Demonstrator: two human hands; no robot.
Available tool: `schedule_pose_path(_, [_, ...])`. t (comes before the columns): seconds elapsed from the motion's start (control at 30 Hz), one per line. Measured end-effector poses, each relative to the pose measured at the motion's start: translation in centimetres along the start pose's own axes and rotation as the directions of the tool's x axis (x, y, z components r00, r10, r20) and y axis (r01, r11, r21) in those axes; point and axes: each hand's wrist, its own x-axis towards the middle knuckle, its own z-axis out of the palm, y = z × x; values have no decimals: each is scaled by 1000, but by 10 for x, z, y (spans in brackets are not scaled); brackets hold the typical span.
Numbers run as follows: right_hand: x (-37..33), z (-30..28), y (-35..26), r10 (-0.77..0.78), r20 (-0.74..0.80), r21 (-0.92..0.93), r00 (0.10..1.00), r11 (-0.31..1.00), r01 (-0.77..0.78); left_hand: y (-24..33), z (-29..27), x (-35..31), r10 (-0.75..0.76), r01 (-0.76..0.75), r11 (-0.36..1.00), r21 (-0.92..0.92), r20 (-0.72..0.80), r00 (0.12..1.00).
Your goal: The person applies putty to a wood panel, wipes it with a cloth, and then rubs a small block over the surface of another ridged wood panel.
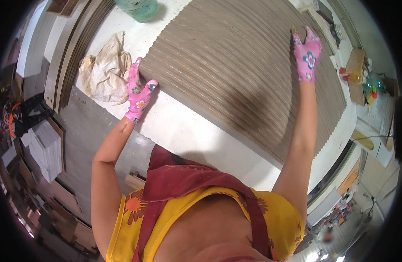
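We see a broad block of brown strips [236, 65] lying side by side on a white table [188, 115], their ridges running from the far left towards the near right and filling most of the surface in front of the person. The left hand [140, 94], in a pink flowered glove, is at the block's near left corner, fingers spread and thumb apart; we read it as open, touching or just beside the corner, with nothing closed inside it. The right hand [308, 56], gloved alike, lies over the far right part of the block, fingers pointing to the far side and parted in a V; we take it as open too, though we cannot tell how firmly its fingertips press. As for progress, we judge the side-by-side laying to be done across the block: the strips sit close together, and the near side runs in one fairly straight line. Paler, coppery streaks show along many ridges, but whether these call for more work we cannot tell, nor how much handling is left. Left of the left hand lies a crumpled off-white cloth [108, 74]; beyond it, at the far side, stands a greenish clear container [140, 8].
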Motion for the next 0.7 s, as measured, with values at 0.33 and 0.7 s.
schedule_pose_path(0.33, [-130, -9, -176, -560, 252, 608, 789, 726, 322, -2, -2, -3, 23, -22, 997, 80, -12, 1000])
schedule_pose_path(0.7, [-113, -81, -126, -31, 240, 393, 970, 917, -68, -14, -2, -6, 16, -13, 995, 99, -29, 999])
